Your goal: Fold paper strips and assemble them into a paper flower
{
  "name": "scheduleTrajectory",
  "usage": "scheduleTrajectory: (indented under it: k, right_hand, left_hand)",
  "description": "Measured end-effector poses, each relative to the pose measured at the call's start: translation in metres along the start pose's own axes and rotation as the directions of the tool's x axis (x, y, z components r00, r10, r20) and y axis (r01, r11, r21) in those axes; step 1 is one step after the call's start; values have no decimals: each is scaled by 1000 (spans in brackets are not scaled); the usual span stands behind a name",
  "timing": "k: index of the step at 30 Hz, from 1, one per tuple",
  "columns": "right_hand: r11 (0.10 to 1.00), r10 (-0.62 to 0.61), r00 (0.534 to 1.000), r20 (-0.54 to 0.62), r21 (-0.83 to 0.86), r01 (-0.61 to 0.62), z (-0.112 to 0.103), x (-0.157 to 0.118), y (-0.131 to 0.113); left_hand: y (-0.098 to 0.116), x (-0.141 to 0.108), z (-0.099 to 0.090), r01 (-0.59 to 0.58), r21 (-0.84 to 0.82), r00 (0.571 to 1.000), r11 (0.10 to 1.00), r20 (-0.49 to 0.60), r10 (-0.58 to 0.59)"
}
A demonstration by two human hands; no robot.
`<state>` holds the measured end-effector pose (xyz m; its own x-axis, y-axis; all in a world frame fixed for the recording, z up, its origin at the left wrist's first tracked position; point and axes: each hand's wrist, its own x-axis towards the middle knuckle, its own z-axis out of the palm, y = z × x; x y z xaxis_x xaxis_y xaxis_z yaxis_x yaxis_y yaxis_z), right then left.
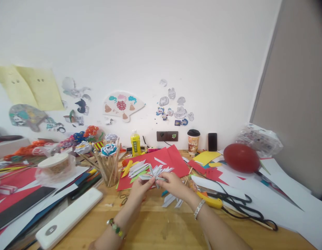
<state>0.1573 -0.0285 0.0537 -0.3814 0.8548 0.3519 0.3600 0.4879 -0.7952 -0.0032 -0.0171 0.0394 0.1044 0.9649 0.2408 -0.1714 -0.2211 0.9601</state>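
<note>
A white, many-pointed folded paper flower (156,171) is held up in front of me between both hands. My left hand (141,189) pinches its lower left side with thumb and fingers. From the other side, my right hand (173,185) closes on its lower right, the thumb near the middle. Behind it lie strips of folded white paper (137,168) on red paper sheets (173,156). More white folded pieces (170,200) rest on the wooden table just below my right hand. My fingers hide part of the flower.
Left of my hands stands a holder of wooden sticks (110,170) with paper roses. A white oblong device (69,217) lies at front left. On the right are black scissors (239,205), a yellow-handled tool (209,200) and a red balloon (241,158). A coffee cup (193,142) stands by the wall.
</note>
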Motion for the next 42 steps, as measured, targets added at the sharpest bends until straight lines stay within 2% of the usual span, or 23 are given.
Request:
scheduleTrajectory:
  k: [7, 11, 13, 16, 19, 21, 24, 27, 29, 31, 32, 34, 36, 37, 39, 42]
  right_hand:
    - [975, 48, 999, -20, 217, -42, 6, 3, 9]
    - [960, 47, 995, 87, 270, -69, -3, 1, 9]
    - [963, 77, 994, 79, 252, -94, -5, -1, 7]
    - [994, 70, 996, -53, 93, -65, -7, -2, 1]
    - [975, -20, 993, -113, -221, -6, -9, -3, -8]
    - [904, -55, 994, -98, -427, 8, -8, -2, -12]
    - [733, -98, 992, -84, -680, 15, -1, -1, -13]
    - [577, -164, 985, -59, -815, 47, 8, 1, -10]
    - [521, -186, 982, -40, -851, 64, 10, 2, -9]
    - [501, -153, 988, -10, -862, 69, 9, 2, -8]
    - [502, -119, 993, 9, -862, 68, 8, 2, -7]
    - [516, -58, 997, 46, -854, 69, 6, 1, -8]
    - [538, -32, 998, 59, -840, 67, 5, 1, -9]
    - [548, -33, 998, 55, -834, 64, 6, 0, -10]
    - [563, -47, 999, 25, -825, 47, 9, 0, -12]
    - [570, -76, 997, -13, -821, 33, 14, 1, -17]
  left_hand:
    - [8, 4, -5, -23, 76, 999, 997, -43, 26]
    - [14, 6, -12, -152, 290, 984, 945, -42, 172]
    - [15, 4, -13, -230, 407, 965, 884, -22, 262]
    - [15, 1, -12, -305, 527, 932, 793, -6, 362]
    - [11, 0, -12, -360, 578, 908, 732, 38, 417]
    - [8, 0, -12, -386, 574, 904, 722, 77, 421]
    - [3, 1, -10, -395, 547, 907, 738, 106, 407]
    - [-3, -1, -6, -368, 506, 923, 780, 97, 372]
    - [-7, -2, -2, -347, 510, 933, 787, 100, 346]
    - [-10, -5, 0, -386, 595, 908, 705, 108, 406]
    - [-10, -6, 0, -421, 658, 879, 625, 124, 461]
    - [-8, -9, 0, -488, 773, 797, 406, 205, 567]
    - [-5, -12, 0, -549, 813, 732, 194, 356, 581]
    - [-3, -13, 1, -566, 816, 712, 119, 410, 570]
    - [-1, -13, 1, -551, 834, 690, 24, 439, 575]
    - [-2, -12, 2, -468, 882, 671, -64, 401, 623]
